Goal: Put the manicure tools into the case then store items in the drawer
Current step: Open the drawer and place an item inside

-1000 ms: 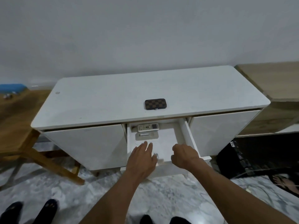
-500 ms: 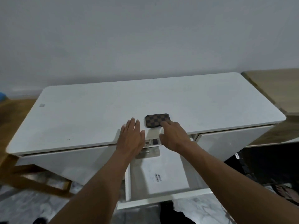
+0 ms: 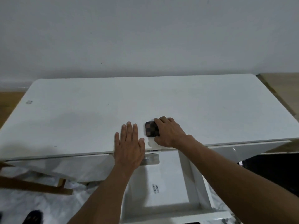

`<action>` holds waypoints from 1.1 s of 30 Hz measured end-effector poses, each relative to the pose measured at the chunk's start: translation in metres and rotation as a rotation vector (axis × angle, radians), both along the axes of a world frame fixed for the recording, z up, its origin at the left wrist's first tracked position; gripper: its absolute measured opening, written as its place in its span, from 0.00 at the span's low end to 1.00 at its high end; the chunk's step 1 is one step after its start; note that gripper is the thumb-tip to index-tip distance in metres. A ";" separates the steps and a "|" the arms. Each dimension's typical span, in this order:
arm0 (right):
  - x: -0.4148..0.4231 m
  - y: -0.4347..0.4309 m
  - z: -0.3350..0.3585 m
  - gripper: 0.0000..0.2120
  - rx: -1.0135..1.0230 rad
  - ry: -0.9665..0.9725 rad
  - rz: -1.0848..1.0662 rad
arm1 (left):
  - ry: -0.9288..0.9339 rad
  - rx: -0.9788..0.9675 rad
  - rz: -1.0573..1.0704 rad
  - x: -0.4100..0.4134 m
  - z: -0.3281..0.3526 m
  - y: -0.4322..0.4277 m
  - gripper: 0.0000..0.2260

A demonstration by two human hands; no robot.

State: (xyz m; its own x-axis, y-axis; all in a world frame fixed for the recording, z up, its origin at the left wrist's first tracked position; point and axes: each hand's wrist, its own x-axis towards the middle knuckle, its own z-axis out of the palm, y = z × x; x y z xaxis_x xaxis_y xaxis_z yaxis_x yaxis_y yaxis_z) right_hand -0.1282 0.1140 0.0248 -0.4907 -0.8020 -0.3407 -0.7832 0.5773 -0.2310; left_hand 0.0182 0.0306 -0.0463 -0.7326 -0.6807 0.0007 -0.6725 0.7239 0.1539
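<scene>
Checkered brown case [image 3: 151, 131] flat on white counter [image 3: 80, 113], near front edge, above open drawer [image 3: 161, 188]; right hand [image 3: 169, 133] over case's right side, fingers [image 3: 159, 121] curled around far edge, thumb at near edge, grasping case; left hand [image 3: 129, 146] just left of case, not touching it, fingers released and spread, palm flat over counter's front edge; drawer pulled out below, small white device at its back, label on its floor.

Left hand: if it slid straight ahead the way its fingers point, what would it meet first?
Probably nothing: the left hand points up the bare cabinet top toward the wall. The checkered case lies off to its right.
</scene>
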 end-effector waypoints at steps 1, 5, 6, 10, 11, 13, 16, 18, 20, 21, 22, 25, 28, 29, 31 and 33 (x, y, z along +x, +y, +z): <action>-0.001 -0.002 0.000 0.33 0.004 -0.012 -0.003 | 0.001 0.000 -0.001 0.000 -0.001 0.000 0.28; 0.000 -0.002 0.000 0.28 -0.010 -0.032 -0.033 | -0.025 0.006 -0.001 0.001 -0.001 0.000 0.29; 0.002 0.000 -0.001 0.28 -0.016 -0.032 -0.045 | -0.040 0.008 -0.006 0.001 -0.001 -0.001 0.30; 0.012 0.010 -0.003 0.26 -0.032 -0.045 -0.095 | -0.046 0.031 -0.019 0.002 0.001 -0.001 0.32; 0.016 0.014 -0.003 0.25 -0.035 -0.041 -0.102 | -0.048 0.043 -0.023 0.002 0.001 -0.001 0.31; 0.022 0.023 -0.003 0.24 -0.050 -0.035 -0.119 | -0.052 0.060 -0.032 0.004 0.002 0.000 0.28; 0.033 0.039 -0.005 0.24 -0.063 -0.025 -0.144 | -0.056 0.080 -0.052 0.011 0.005 0.006 0.28; 0.043 0.050 -0.007 0.22 -0.060 -0.015 -0.139 | -0.071 0.102 -0.071 0.016 0.006 0.010 0.28; 0.055 0.064 -0.008 0.22 -0.054 0.002 -0.132 | -0.093 0.131 -0.084 0.017 0.007 0.009 0.29; 0.061 0.070 -0.008 0.23 -0.049 0.010 -0.130 | -0.105 0.152 -0.084 0.016 0.008 0.008 0.29; 0.068 0.077 -0.009 0.24 -0.048 0.019 -0.127 | -0.119 0.169 -0.081 0.016 0.008 0.008 0.29; 0.083 0.092 -0.023 0.28 -0.048 0.001 -0.113 | -0.144 0.189 -0.077 0.015 0.007 0.007 0.29; 0.095 0.099 -0.050 0.29 0.003 -0.024 -0.113 | -0.134 0.169 -0.076 0.015 0.005 0.007 0.29; 0.098 0.100 -0.058 0.29 0.025 -0.029 -0.117 | -0.128 0.166 -0.074 0.015 0.004 0.006 0.29; 0.102 0.101 -0.073 0.28 0.058 -0.036 -0.125 | -0.105 0.156 -0.064 0.015 0.002 0.007 0.28; 0.103 0.101 -0.086 0.27 0.070 -0.048 -0.118 | -0.063 0.145 -0.038 0.014 -0.002 0.009 0.28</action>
State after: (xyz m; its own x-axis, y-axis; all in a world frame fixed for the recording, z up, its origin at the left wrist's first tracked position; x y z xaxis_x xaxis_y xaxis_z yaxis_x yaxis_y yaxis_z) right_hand -0.0251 0.2147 -0.0617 -0.5621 -0.7128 -0.4195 -0.6977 0.6810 -0.2223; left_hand 0.0321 0.0393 -0.0484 -0.7533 -0.6421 -0.1423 -0.6566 0.7223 0.2171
